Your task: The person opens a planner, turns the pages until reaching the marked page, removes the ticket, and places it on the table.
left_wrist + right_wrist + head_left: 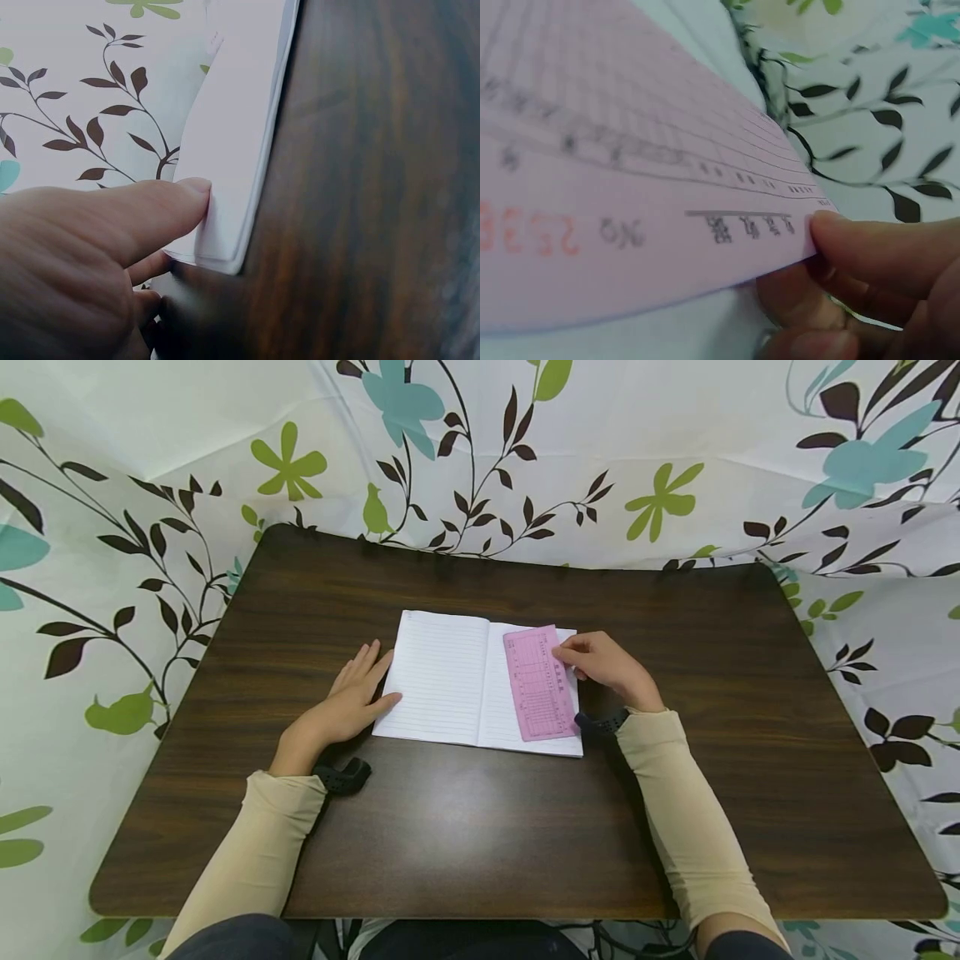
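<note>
An open lined notebook lies on the dark wooden table, its pages blank apart from the ruling. Over its right page is a pink printed form, slightly tilted. My right hand pinches the form's right edge between thumb and fingers; the right wrist view shows the pink form close up, with a printed table and red digits. On the other side, my left hand lies with fingers extended at the notebook's left edge, the thumb resting on the page in the left wrist view.
The dark wood table spreads on all sides of the notebook. A white cloth with leaf and flower prints hangs behind and beside it. Black wrist straps are on both wrists. Cables show below the front edge.
</note>
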Tool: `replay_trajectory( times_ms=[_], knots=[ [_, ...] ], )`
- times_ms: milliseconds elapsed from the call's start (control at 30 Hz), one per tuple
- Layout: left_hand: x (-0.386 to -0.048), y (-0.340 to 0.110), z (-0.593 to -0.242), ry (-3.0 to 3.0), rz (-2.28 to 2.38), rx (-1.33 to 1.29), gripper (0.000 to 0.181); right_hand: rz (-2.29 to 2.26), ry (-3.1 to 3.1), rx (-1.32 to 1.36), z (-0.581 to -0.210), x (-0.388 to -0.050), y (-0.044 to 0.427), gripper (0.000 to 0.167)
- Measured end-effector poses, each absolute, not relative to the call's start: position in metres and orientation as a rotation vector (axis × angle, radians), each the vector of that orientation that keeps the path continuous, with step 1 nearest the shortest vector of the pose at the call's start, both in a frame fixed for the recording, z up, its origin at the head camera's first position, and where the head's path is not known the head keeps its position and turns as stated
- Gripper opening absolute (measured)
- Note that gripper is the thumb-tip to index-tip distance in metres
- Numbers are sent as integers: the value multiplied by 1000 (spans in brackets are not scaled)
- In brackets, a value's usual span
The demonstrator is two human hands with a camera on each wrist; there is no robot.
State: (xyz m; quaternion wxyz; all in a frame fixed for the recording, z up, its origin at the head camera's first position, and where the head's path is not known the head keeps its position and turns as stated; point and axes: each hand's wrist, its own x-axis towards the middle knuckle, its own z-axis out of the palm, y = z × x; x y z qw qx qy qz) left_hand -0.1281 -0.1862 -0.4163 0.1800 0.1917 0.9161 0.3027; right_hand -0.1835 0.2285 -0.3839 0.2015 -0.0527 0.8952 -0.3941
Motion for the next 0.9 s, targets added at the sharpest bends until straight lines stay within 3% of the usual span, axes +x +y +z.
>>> replay_trajectory(
  times_ms=[900],
  knots=[
    [-128,-188,-417,2562,859,538,78,-1080,2568,176,-359,-179,347,49]
  ],
)
